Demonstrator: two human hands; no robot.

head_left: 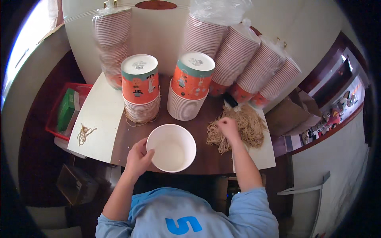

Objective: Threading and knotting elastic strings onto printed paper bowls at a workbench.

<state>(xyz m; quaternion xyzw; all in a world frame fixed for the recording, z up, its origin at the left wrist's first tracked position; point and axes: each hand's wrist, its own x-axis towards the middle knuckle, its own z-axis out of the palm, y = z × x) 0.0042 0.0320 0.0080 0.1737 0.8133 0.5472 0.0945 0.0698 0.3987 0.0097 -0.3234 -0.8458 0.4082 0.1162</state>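
Note:
My left hand [139, 159] grips a white paper bucket [170, 148] at its left side, thumb over the rim and fingers outside. The bucket's open mouth faces up and its inside is bare. Over a tangled heap of tan cords [250, 126], my right hand [228, 127] has its fingers closed; what they pinch, if anything, is hidden. Beyond the bucket stand two stacks of upturned paper buckets, a left stack [139, 85] and a right stack [192, 81], orange and green with printed figures. Tan cords wrap the lower part of the left stack.
Tall bagged stacks of buckets [238, 51] line the table's back right, and another bagged stack [113, 43] stands back left. A few loose cords [84, 134] lie on the table's left. A red crate [53, 123] is beside it; a cardboard box [293, 113] stands right.

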